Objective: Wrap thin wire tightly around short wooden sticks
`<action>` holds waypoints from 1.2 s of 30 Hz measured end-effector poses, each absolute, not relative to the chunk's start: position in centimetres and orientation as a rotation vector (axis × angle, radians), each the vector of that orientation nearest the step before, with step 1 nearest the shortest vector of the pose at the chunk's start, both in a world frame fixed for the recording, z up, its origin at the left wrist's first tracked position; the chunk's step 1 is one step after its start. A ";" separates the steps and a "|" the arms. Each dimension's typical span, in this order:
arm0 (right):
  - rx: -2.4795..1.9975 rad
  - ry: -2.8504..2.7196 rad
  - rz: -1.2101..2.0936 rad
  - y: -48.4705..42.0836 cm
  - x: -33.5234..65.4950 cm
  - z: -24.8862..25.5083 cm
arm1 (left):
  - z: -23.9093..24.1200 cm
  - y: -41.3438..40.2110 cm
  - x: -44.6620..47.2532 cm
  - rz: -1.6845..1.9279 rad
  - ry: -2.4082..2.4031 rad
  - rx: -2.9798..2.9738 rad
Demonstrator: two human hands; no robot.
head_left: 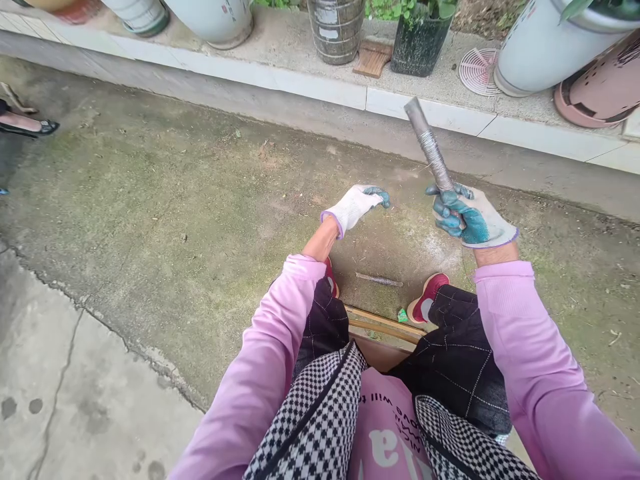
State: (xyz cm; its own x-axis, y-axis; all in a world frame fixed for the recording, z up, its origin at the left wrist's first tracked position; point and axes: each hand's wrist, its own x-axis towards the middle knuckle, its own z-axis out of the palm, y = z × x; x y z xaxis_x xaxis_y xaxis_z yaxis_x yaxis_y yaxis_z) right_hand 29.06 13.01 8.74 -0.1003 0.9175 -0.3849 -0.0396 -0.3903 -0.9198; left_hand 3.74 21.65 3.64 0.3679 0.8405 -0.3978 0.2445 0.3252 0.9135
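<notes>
My right hand (463,215), in a white glove with a blue-green coated palm, is wrapped round the lower end of a grey metal rod (416,115). Silvery wire (433,155) is wound in many turns about its lower half. The rod points up and leans left. To the left, my left hand (361,205) wears a matching glove and hovers over the ground, its fingers bent and close together; whatever they pinch, if anything, is too small to see. Between my shoes lies a second, thinner stick (379,279) with wire wound on it.
Ahead runs a low tiled ledge (300,81) with several flower pots (336,30) and a pink round grid (479,71). A small green scrap (403,315) lies by my right shoe (429,293). Another person's foot (30,125) shows at far left.
</notes>
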 end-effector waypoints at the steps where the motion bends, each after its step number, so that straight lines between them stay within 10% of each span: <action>1: -1.386 -1.055 1.690 12.7 29.0 9.0 | 3.6 21.7 3.7 0.524 1.160 1.183; 8: -1.588 -1.605 2.067 12.2 27.8 7.9 | 3.8 21.8 2.0 0.390 1.177 1.200; 15: -2.222 -2.255 1.235 14.0 30.1 5.2 | 4.4 21.4 2.2 0.322 1.247 1.231; 20: -2.353 -2.024 0.874 15.3 31.5 4.7 | 6.0 19.2 4.7 0.274 1.093 1.114; 36: -1.665 -0.985 1.491 14.0 29.1 7.6 | 5.3 18.5 5.5 0.299 1.008 1.054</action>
State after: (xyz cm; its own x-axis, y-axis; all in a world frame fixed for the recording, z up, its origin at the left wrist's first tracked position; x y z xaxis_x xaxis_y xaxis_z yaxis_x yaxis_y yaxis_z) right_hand 29.13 14.01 7.57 0.0551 0.8783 -0.4750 0.0920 -0.4782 -0.8734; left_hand 5.53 18.46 5.31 0.5422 0.6400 -0.5444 0.2401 0.5029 0.8303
